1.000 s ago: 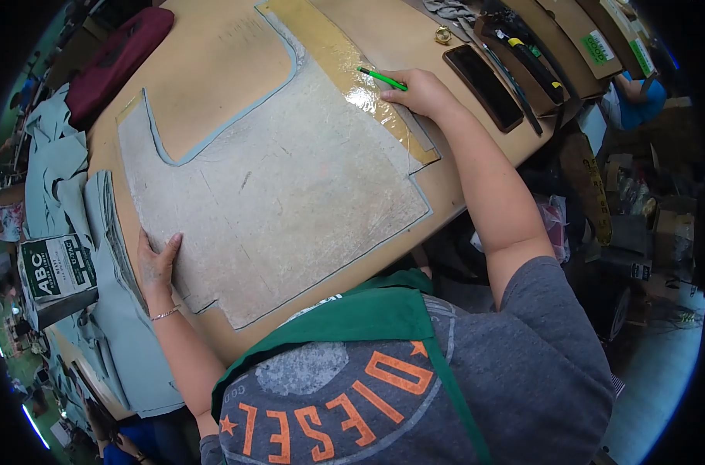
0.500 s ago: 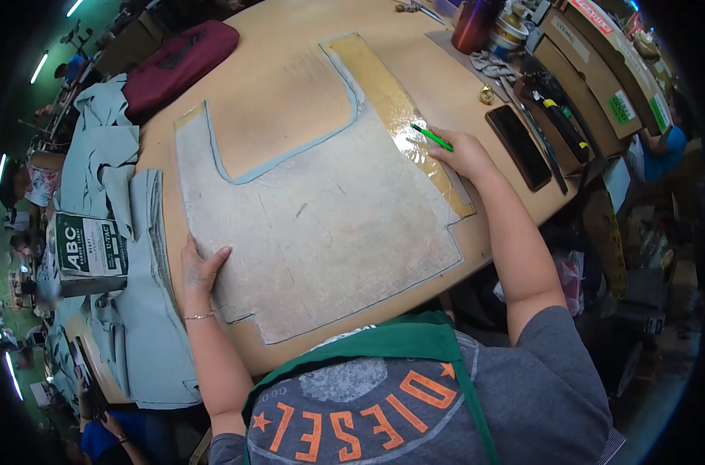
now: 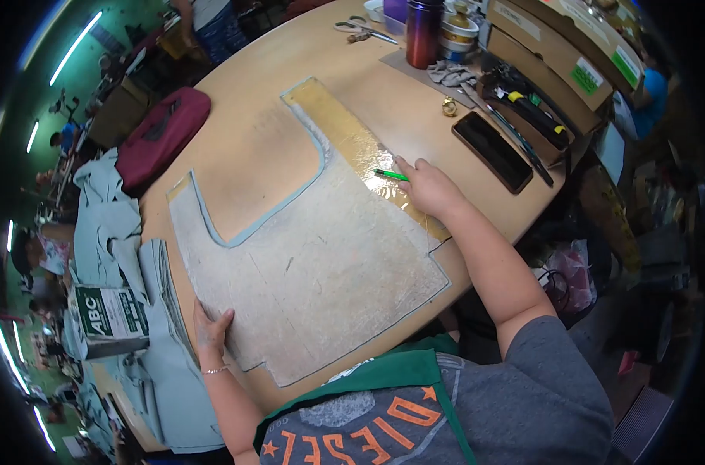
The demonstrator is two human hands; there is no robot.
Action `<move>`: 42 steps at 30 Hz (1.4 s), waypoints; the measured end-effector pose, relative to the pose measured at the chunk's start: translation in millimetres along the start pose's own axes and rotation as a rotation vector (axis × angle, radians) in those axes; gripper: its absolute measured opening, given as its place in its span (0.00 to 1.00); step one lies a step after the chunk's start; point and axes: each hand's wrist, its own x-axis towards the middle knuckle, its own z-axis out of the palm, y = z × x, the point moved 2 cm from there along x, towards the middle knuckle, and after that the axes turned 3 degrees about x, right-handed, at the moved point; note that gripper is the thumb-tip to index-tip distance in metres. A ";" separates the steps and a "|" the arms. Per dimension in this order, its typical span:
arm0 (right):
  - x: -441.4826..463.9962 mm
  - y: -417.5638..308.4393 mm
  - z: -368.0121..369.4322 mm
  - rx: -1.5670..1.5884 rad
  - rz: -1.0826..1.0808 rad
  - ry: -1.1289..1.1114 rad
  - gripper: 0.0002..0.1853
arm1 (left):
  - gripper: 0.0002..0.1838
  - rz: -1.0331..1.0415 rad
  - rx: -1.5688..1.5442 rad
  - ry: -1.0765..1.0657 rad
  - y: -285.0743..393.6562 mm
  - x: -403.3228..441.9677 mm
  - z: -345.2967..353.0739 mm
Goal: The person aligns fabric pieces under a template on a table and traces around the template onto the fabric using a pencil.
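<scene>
The pale, worn sheet (image 3: 329,291) lies flat on the table (image 3: 248,143), close in front of the person, its U-shaped cutout facing the far left; the left hand (image 3: 211,329) rests at its left edge, thumb spread from the fingers and lying on the surface, clenched on nothing; the right hand (image 3: 426,186) grasps a green pen (image 3: 392,175) over the glossy yellow strip (image 3: 345,128) along the sheet's right side; whether the pen touches the strip, I cannot tell.

As for progress, the work looks under way rather than finished: the sheet is laid out, with 1 hand at its edge and the other with the pen ready; a blue-grey border (image 3: 283,208) shows around the cutout, and a thin dark line follows the near edge, though whether that is drawn or is material showing from beneath is unclear; no marks can be made out beside the pen, so how much is left there cannot be told.

Stacked blue-grey pieces (image 3: 178,391) lie to the left, beside a green and white box (image 3: 112,314); the scissors (image 3: 351,27) lie at the far side, well apart from both hands.
</scene>
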 end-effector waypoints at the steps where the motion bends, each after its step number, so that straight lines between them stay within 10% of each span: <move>1: -0.8 1.6 3.4 -0.008 -0.022 0.039 0.25 | 0.44 0.002 -0.069 -0.031 1.6 -1.3 0.0; 24: -9.8 3.3 16.4 -0.049 -0.086 0.310 0.22 | 0.36 -0.148 0.271 -0.117 3.6 10.8 -9.1; 34: 21.9 20.5 -18.6 0.040 -0.177 -0.338 0.39 | 0.41 -0.150 0.572 -0.150 0.5 27.9 -13.6; 42: 21.2 20.7 -17.2 0.065 -0.155 -0.305 0.41 | 0.45 -0.109 0.675 -0.160 0.9 29.0 -14.2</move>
